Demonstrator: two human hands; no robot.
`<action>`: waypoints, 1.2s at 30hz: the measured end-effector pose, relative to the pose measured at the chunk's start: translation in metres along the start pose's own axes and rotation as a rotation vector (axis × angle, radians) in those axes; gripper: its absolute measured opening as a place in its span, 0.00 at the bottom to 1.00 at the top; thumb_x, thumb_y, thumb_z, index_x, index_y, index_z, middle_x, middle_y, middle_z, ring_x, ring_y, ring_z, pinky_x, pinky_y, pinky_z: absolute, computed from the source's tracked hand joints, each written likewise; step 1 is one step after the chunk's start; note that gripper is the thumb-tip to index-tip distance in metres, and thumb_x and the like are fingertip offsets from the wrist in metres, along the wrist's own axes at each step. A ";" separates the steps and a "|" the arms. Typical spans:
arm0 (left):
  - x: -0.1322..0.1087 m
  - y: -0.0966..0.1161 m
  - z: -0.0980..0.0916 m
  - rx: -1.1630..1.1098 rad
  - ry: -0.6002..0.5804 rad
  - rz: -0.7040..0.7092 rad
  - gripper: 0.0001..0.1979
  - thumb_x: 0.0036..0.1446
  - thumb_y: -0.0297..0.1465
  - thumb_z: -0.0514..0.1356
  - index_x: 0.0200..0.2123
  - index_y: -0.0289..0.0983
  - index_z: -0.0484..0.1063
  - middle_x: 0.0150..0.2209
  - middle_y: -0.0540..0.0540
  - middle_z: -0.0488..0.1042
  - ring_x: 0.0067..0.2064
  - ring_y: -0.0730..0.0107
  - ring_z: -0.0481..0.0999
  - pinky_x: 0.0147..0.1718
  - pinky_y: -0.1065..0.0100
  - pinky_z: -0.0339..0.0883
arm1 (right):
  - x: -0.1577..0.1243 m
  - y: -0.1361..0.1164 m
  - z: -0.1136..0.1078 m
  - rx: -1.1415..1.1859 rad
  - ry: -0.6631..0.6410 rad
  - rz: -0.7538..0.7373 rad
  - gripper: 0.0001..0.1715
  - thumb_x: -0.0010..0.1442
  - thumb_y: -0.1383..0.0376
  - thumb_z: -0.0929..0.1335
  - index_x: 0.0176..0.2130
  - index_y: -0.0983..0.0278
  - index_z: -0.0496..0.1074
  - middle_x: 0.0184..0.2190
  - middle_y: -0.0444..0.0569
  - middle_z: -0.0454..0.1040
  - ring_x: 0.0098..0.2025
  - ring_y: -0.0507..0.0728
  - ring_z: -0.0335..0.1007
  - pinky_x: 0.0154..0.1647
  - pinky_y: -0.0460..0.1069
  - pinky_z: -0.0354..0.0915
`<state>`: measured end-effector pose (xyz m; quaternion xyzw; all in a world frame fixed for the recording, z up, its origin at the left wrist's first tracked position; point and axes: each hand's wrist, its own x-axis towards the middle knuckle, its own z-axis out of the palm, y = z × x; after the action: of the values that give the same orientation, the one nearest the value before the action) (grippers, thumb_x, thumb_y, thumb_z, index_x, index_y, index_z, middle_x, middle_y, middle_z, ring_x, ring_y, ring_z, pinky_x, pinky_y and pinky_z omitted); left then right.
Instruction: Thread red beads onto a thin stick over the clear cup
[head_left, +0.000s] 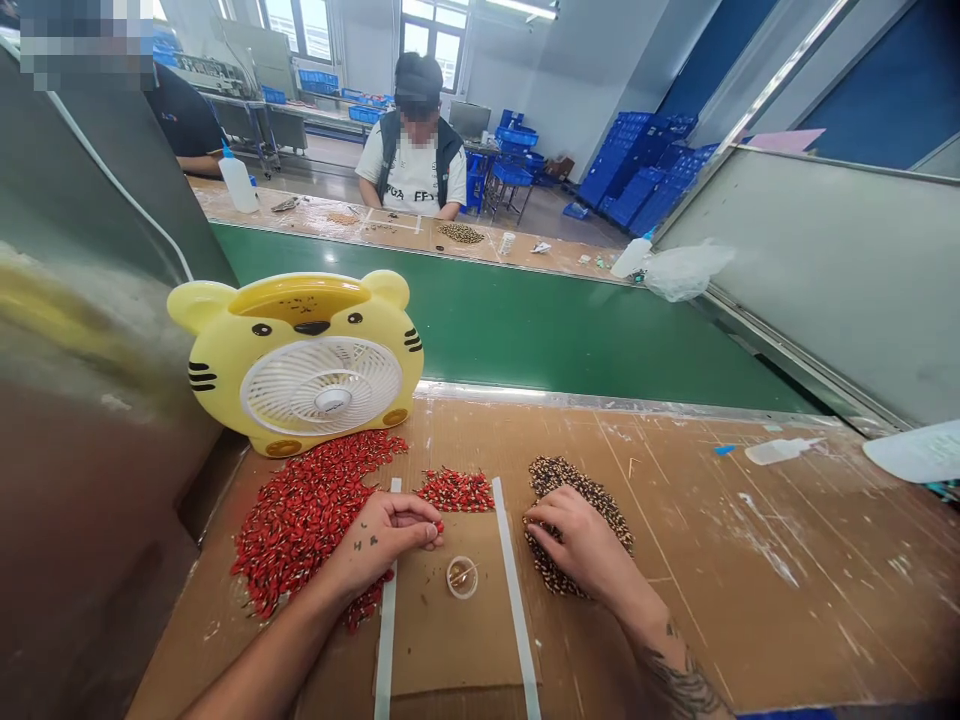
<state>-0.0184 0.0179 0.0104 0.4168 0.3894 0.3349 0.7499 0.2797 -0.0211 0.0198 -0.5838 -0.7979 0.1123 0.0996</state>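
My left hand (401, 530) pinches a small red piece (439, 527) between thumb and fingertips, over the left tape strip of a cardboard sheet (457, 650). Under and beside that wrist spreads a large heap of small red pieces (300, 530). A smaller cluster of red pieces (457, 490) lies at the sheet's far end. My right hand (574, 535) reaches into a pile of small dark-and-gold pieces (585, 485), its fingers bent down among them; what its fingertips hold, if anything, is hidden. Between my hands stands a small clear cup (462, 578) with amber contents and a thin stick.
A yellow tiger-faced fan (300, 370) stands at the back left. Beyond the cardboard-covered table runs a green belt (525, 340). A small glue bottle (780, 451) and a larger white bottle (915, 452) lie at right. A person (416, 140) sits across the belt.
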 end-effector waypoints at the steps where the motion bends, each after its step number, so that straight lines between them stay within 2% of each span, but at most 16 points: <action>1: 0.000 0.001 0.000 0.001 0.003 0.001 0.09 0.44 0.31 0.71 0.29 0.32 0.80 0.26 0.47 0.79 0.28 0.71 0.77 0.34 0.70 0.69 | 0.003 -0.003 0.002 -0.030 -0.016 -0.001 0.08 0.62 0.71 0.68 0.36 0.63 0.78 0.33 0.50 0.76 0.41 0.61 0.68 0.44 0.54 0.66; 7: 0.001 0.000 0.000 0.004 0.005 -0.001 0.09 0.43 0.30 0.71 0.29 0.32 0.79 0.25 0.46 0.79 0.28 0.71 0.77 0.33 0.70 0.69 | 0.015 -0.004 0.012 -0.075 -0.057 -0.006 0.12 0.60 0.74 0.68 0.29 0.62 0.78 0.29 0.49 0.75 0.39 0.60 0.67 0.42 0.52 0.66; 13: -0.001 0.000 0.002 0.004 -0.023 0.002 0.09 0.43 0.30 0.71 0.29 0.32 0.79 0.25 0.47 0.79 0.28 0.70 0.76 0.34 0.69 0.69 | 0.017 -0.001 0.016 -0.040 -0.026 -0.028 0.12 0.59 0.75 0.66 0.31 0.63 0.77 0.30 0.49 0.76 0.39 0.60 0.68 0.43 0.52 0.66; 16: -0.001 0.001 0.002 -0.002 -0.010 0.022 0.08 0.43 0.30 0.70 0.28 0.32 0.79 0.25 0.47 0.78 0.28 0.71 0.76 0.33 0.69 0.68 | 0.014 -0.005 0.014 0.012 0.041 -0.005 0.11 0.58 0.75 0.65 0.31 0.64 0.75 0.30 0.49 0.75 0.38 0.59 0.69 0.41 0.52 0.66; 20: -0.001 0.001 0.004 0.018 0.021 0.033 0.08 0.43 0.30 0.70 0.28 0.32 0.79 0.25 0.47 0.79 0.28 0.69 0.77 0.33 0.69 0.69 | 0.010 -0.027 0.013 0.314 0.170 0.001 0.09 0.60 0.72 0.65 0.33 0.63 0.75 0.32 0.48 0.77 0.36 0.57 0.72 0.39 0.51 0.68; 25: -0.001 -0.004 0.005 0.068 0.042 0.033 0.08 0.44 0.29 0.70 0.30 0.33 0.80 0.27 0.45 0.81 0.31 0.66 0.79 0.35 0.68 0.70 | 0.016 -0.074 0.020 0.610 0.230 -0.074 0.10 0.63 0.70 0.66 0.35 0.60 0.78 0.36 0.48 0.79 0.39 0.56 0.76 0.41 0.49 0.70; 29: -0.001 -0.009 0.004 0.119 0.050 0.098 0.07 0.46 0.28 0.69 0.32 0.33 0.81 0.30 0.44 0.82 0.33 0.66 0.79 0.36 0.69 0.70 | 0.023 -0.096 0.026 0.655 0.245 -0.014 0.08 0.64 0.67 0.67 0.39 0.60 0.77 0.35 0.48 0.80 0.36 0.55 0.76 0.39 0.48 0.70; 32: -0.001 -0.010 0.005 0.129 0.034 0.135 0.06 0.48 0.28 0.68 0.32 0.33 0.81 0.32 0.44 0.82 0.34 0.66 0.80 0.38 0.69 0.71 | 0.025 -0.100 0.029 0.626 0.253 0.045 0.05 0.63 0.66 0.68 0.39 0.61 0.76 0.35 0.47 0.80 0.35 0.55 0.76 0.38 0.48 0.70; 36: -0.002 -0.010 0.006 0.166 0.043 0.177 0.07 0.48 0.30 0.68 0.31 0.34 0.81 0.33 0.43 0.82 0.35 0.64 0.80 0.38 0.68 0.72 | 0.025 -0.101 0.030 0.608 0.241 0.040 0.06 0.64 0.65 0.68 0.37 0.61 0.77 0.33 0.47 0.80 0.34 0.55 0.77 0.38 0.48 0.71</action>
<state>-0.0126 0.0104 0.0042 0.5029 0.3935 0.3752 0.6719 0.1718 -0.0289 0.0219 -0.5521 -0.6985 0.2775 0.3609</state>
